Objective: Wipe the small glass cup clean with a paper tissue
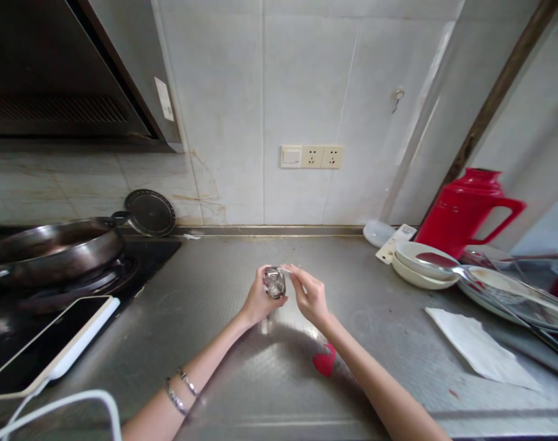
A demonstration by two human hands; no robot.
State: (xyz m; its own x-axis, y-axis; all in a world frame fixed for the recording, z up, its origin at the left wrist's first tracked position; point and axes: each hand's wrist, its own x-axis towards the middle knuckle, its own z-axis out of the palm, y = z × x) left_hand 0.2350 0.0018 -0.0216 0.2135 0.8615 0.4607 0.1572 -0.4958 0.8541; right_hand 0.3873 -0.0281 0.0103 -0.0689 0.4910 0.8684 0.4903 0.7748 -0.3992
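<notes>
Wok (53,245) at 9 o'clock of your hands, sitting on the gas burner (99,278), with a round lid (150,212) leaned on the wall tiles behind it, probably parked there to keep it off the worktop. Tablet (44,343) lies flat at 8 o'clock, its white cable (67,404) looping toward you, screen up where you can glance at it.

Your left hand (259,299), bracelets on its wrist, wraps a small shiny jar (275,282) from the left side, fingers curled around it and holding it raised above the steel counter (242,367) at centre frame. Your right hand (310,294) meets it from 3 o'clock, thumb and forefinger pinching at the jar's top edge; whether they grip a cap or a tab cannot be told. One hand steadies while the other works the top, by my reading. A red object (325,359) lies on the counter at 5 o'clock, partly hidden under your right forearm; its kind is unclear.

At 3 o'clock: stacked white bowls (421,266), a ladle (448,262) resting across them, plates (512,294) beyond, a red thermos jug (467,208) against the wall. A paper towel (476,349) lies at 4 o'clock.
</notes>
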